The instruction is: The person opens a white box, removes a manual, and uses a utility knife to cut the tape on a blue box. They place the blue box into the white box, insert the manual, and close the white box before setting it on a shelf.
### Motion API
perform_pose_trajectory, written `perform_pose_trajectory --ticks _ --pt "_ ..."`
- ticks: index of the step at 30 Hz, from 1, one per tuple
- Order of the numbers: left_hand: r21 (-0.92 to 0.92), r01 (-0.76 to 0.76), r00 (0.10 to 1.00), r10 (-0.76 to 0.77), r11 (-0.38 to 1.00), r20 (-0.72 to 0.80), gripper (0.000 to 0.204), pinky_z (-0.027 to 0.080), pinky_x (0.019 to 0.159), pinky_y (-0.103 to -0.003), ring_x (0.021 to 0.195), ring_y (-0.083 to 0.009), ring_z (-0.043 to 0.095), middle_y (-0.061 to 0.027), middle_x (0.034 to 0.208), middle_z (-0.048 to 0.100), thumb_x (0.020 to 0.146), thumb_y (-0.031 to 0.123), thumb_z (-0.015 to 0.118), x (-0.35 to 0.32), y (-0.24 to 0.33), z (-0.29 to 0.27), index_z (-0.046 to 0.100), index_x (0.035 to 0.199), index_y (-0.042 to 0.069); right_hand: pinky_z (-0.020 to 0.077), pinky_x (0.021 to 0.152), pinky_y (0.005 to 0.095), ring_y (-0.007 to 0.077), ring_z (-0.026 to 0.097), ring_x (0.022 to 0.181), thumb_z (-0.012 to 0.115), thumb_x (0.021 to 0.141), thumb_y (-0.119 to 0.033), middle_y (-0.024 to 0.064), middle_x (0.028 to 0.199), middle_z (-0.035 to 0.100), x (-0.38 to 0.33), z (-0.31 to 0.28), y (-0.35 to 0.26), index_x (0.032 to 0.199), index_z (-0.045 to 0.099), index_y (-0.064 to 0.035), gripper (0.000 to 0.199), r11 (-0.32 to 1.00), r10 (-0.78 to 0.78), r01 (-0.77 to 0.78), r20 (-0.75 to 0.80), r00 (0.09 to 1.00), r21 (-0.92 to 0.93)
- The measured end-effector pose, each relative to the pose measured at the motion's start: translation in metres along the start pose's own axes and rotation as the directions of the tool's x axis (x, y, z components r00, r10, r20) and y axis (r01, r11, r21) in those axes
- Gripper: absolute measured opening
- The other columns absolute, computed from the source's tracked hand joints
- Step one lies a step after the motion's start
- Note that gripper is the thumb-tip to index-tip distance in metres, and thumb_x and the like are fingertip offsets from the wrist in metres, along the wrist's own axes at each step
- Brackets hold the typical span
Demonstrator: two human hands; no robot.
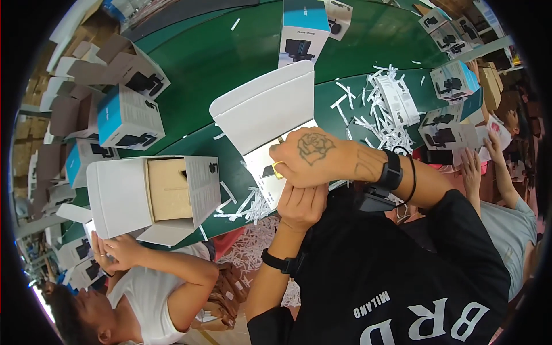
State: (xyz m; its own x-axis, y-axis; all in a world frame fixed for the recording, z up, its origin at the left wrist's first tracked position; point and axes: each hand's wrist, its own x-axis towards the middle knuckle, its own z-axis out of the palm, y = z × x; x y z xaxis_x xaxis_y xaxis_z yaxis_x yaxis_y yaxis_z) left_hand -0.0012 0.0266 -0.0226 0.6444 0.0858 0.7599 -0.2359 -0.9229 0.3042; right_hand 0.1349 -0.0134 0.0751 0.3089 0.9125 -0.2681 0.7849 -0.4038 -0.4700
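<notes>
As the right hand [316, 154] and left hand [302, 206] curl their fingers by a yellow piece [279, 172] mid-frame, grasp impossible to tell, fine work at the open white box [270, 103] seemingly calls for steadiness next.

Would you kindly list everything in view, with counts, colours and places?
green table: one, green, across the middle
open white cardboard box with raised flap: one, white, centre
open white box with brown cardboard inside: one, white and brown, left
printed blue-and-white boxes: several, left, far centre, right
loose shredded paper strips: many, white, on table and below
small yellow item: one, yellow, centre, kind unclear
co-workers: at least two, white top left, grey top right
black shirt: one, black, lower right
black wrist straps: several, black, both wrists
right hand: one, bare, tattooed, at yellow item
left hand: one, bare, below right hand
</notes>
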Motion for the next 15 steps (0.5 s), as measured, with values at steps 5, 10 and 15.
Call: perform_pose_trajectory --ticks 5,10,15 --pt "-0.037 -0.001 0.999 0.003 0.999 0.046 0.020 0.059 0.083 -0.035 0.088 -0.0271 0.074 -0.0103 0.092 0.076 0.079 0.008 0.078 -0.005 -0.001 -0.004 0.077 0.097 -0.001 0.0536 0.069 0.0507 0.0407 0.068 0.072 0.057 0.091 -0.029 0.0201 0.077 0.068 0.002 0.018 -0.001 0.091 0.064 -0.0009 0.029 0.998 0.009 -0.009 0.001 1.000 0.062" --pt "0.027 0.017 0.998 -0.019 0.999 0.055 0.014 0.059 0.085 -0.039 0.093 -0.0273 0.074 -0.0124 0.097 0.076 0.084 0.007 0.070 -0.017 0.001 -0.005 0.077 0.096 0.002 0.0540 0.068 0.0472 0.0379 0.068 0.071 0.058 0.091 -0.028 0.0161 0.079 0.069 0.004 0.029 -0.043 0.089 0.067 -0.0037 0.026 0.994 -0.095 0.105 -0.207 0.974 0.033" --pt "0.048 -0.014 0.997 0.010 0.999 0.079 0.024 0.057 0.090 -0.038 0.097 -0.0266 0.073 -0.0125 0.104 0.076 0.080 0.005 0.072 -0.003 -0.002 -0.013 0.077 0.103 0.002 0.0529 0.062 0.0389 0.0245 0.066 0.065 0.069 0.087 -0.023 0.0113 0.076 0.067 0.016 0.039 -0.041 0.088 0.067 -0.0050 0.018 0.885 -0.379 0.427 -0.246 0.892 0.185"
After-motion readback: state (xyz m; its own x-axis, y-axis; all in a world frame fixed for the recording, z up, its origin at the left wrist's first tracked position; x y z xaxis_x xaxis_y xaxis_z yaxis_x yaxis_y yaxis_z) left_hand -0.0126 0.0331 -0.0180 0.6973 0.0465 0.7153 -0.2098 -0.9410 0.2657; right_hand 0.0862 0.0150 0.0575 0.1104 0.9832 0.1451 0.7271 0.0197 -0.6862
